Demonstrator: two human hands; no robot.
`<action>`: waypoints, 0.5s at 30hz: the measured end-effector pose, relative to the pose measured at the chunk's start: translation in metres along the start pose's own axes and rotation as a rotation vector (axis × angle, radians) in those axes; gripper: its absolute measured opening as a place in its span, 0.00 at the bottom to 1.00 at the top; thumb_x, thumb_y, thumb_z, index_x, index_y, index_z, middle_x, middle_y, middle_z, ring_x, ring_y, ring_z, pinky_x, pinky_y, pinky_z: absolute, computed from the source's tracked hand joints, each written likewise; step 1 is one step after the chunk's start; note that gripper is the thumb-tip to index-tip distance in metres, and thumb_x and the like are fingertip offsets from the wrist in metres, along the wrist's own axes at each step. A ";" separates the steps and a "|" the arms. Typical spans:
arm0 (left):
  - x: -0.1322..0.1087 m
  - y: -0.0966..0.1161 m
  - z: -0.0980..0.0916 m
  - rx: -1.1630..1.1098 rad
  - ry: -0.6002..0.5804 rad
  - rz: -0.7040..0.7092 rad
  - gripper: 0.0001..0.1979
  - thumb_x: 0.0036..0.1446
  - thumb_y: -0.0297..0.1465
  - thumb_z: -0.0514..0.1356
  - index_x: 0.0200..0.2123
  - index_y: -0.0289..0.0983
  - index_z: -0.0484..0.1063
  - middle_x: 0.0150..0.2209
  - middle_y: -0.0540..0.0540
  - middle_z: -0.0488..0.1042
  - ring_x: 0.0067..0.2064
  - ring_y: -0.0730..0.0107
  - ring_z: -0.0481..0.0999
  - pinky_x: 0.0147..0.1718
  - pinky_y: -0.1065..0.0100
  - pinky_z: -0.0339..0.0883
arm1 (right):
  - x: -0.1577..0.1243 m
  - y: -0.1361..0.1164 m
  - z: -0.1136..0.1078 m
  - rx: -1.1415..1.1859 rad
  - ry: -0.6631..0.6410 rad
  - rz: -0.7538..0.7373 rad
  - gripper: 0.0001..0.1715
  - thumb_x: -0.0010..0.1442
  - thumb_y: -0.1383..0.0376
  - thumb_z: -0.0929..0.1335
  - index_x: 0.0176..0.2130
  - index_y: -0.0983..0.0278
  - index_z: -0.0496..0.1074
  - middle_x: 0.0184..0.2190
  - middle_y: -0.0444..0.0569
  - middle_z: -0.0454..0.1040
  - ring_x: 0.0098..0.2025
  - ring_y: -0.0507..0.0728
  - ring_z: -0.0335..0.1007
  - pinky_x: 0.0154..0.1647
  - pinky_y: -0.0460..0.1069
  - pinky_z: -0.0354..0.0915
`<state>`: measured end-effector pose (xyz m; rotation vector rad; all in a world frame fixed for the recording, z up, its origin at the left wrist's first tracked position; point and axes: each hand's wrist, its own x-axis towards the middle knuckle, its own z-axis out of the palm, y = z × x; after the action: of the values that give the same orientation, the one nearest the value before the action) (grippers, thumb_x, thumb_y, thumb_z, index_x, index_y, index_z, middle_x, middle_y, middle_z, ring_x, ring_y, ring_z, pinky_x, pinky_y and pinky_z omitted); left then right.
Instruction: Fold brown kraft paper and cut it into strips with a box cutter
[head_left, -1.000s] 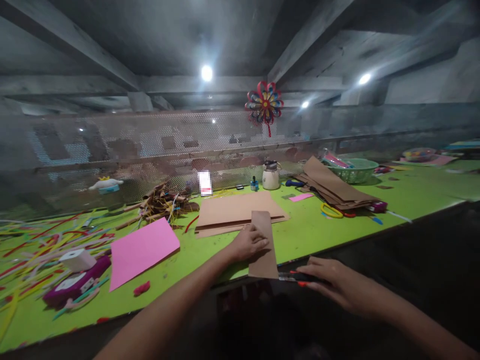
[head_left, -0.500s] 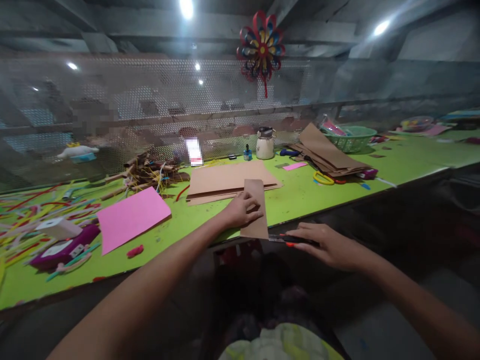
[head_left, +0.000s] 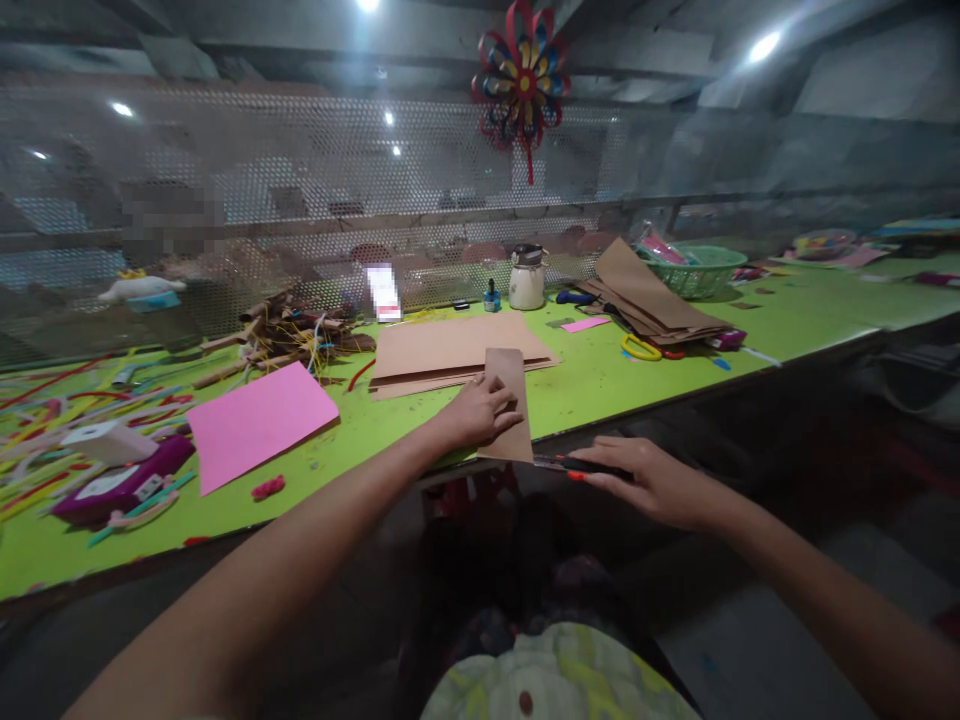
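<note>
A narrow strip of brown cardboard lies on the green table, its near end at the front edge. My left hand holds it down, fingers bent over its surface. Off the edge to the right, my right hand is closed around a dark tool with a narrow metal blade and bits of red. The blade's tip meets the strip's near right corner. Fingers cover much of the tool, so its exact kind is unclear. Folded brown cardboard sheets lie just behind the strip.
Left on the table are a pink sheet, a purple box and coloured pipe cleaners. Behind stand a small blue bottle and a cream jar. More cardboard, yellow-handled scissors and a green basket are rightward.
The whole view has shifted slightly, with table and hands a little higher in the picture. Both hands keep nearly the same places relative to the cardboard strip.
</note>
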<state>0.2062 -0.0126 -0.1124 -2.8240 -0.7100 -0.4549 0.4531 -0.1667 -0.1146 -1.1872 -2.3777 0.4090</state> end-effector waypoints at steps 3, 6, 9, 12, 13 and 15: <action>0.000 -0.001 0.001 0.006 0.005 0.013 0.18 0.62 0.44 0.51 0.41 0.36 0.71 0.39 0.42 0.68 0.44 0.61 0.65 0.48 0.61 0.59 | 0.000 -0.001 0.001 -0.010 0.007 0.007 0.20 0.66 0.60 0.61 0.54 0.63 0.69 0.44 0.54 0.75 0.46 0.57 0.70 0.48 0.52 0.65; 0.001 -0.003 0.002 0.005 0.008 0.010 0.19 0.62 0.45 0.52 0.42 0.36 0.71 0.39 0.42 0.67 0.44 0.61 0.65 0.47 0.61 0.59 | -0.003 -0.002 0.003 -0.022 0.017 0.023 0.20 0.66 0.60 0.61 0.53 0.64 0.69 0.45 0.54 0.75 0.47 0.58 0.70 0.49 0.52 0.65; 0.001 -0.003 0.003 0.004 0.010 -0.006 0.18 0.61 0.45 0.52 0.42 0.37 0.71 0.40 0.42 0.67 0.44 0.60 0.65 0.48 0.61 0.59 | -0.007 -0.006 0.005 -0.027 0.034 0.028 0.20 0.66 0.60 0.61 0.53 0.64 0.70 0.45 0.54 0.75 0.47 0.58 0.70 0.48 0.52 0.65; 0.001 -0.003 0.004 -0.001 0.006 -0.002 0.18 0.61 0.44 0.53 0.42 0.36 0.71 0.40 0.41 0.67 0.44 0.60 0.64 0.48 0.61 0.59 | -0.011 -0.011 0.007 -0.026 0.064 0.035 0.19 0.66 0.60 0.60 0.52 0.63 0.71 0.44 0.54 0.75 0.47 0.58 0.70 0.47 0.51 0.66; 0.001 -0.003 0.003 -0.006 0.002 -0.002 0.18 0.61 0.43 0.53 0.42 0.36 0.72 0.40 0.41 0.67 0.45 0.60 0.64 0.48 0.61 0.59 | -0.012 -0.012 0.008 -0.024 0.071 0.037 0.19 0.66 0.60 0.60 0.52 0.63 0.71 0.44 0.54 0.75 0.47 0.58 0.70 0.47 0.51 0.66; 0.001 -0.002 0.003 -0.022 -0.006 -0.016 0.17 0.62 0.43 0.53 0.42 0.36 0.72 0.40 0.41 0.67 0.45 0.60 0.65 0.48 0.61 0.59 | -0.011 -0.013 0.007 -0.015 0.075 0.039 0.19 0.66 0.61 0.61 0.52 0.63 0.71 0.43 0.54 0.75 0.46 0.58 0.70 0.47 0.51 0.66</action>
<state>0.2068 -0.0097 -0.1144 -2.8435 -0.7344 -0.4600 0.4463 -0.1837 -0.1179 -1.2361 -2.3013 0.3534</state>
